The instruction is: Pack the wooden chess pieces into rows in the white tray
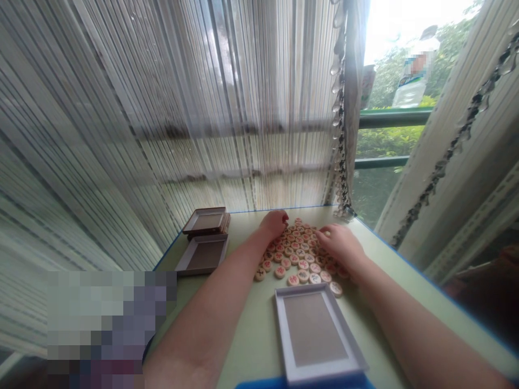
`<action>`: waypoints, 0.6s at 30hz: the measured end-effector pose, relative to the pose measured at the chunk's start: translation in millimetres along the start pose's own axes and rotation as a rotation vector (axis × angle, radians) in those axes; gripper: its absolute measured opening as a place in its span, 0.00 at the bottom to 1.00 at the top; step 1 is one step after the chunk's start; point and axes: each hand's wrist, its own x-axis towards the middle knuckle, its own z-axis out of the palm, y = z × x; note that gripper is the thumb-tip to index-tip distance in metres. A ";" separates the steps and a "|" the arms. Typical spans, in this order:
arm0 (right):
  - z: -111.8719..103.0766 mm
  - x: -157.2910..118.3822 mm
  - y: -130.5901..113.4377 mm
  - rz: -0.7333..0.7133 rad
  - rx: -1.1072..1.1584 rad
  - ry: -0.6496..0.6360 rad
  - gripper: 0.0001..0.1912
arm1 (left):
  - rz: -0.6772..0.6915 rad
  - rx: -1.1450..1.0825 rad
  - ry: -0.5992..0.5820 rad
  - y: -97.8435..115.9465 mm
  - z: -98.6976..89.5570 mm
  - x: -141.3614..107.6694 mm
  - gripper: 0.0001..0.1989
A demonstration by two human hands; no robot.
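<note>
Cataloguing the pale green, blue-edged table (255, 329), we are recording the following.

Item: many round, thick, cream-coloured discs (294, 260), marked with red or dark characters. They are lying in a crowded spread between the two hands, close together at the far end and looser at the near end.

Item: one bare left hand (276, 222), fingers curled inward. It is resting at the far left edge of the discs; we are not managing to tell whether it is gripping one.

Item: one bare right hand (341, 241), fingers bent. It is reaching over the right side of the discs; whether it is pinching any, we are likewise unable to tell.

Item: one shallow, rectangular tray with pale grey walls and a brown base (320, 329). It is lying open just nearer than the discs.

Item: one similar shallow, grey-brown open tray (205, 254), lying left of the left forearm. Beyond it a stack of reddish-brown, rectangular boxes (206, 220) is standing.
</note>
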 end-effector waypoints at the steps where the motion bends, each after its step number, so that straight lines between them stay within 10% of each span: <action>1: 0.1 0.2 0.0 0.002 0.000 0.000 0.21 | 0.009 -0.001 0.007 0.0 0.8 0.2 0.13; 18: -0.9 1.9 16.8 0.092 -0.022 -0.268 0.30 | 0.103 0.046 -0.005 -8.8 -6.6 0.3 0.11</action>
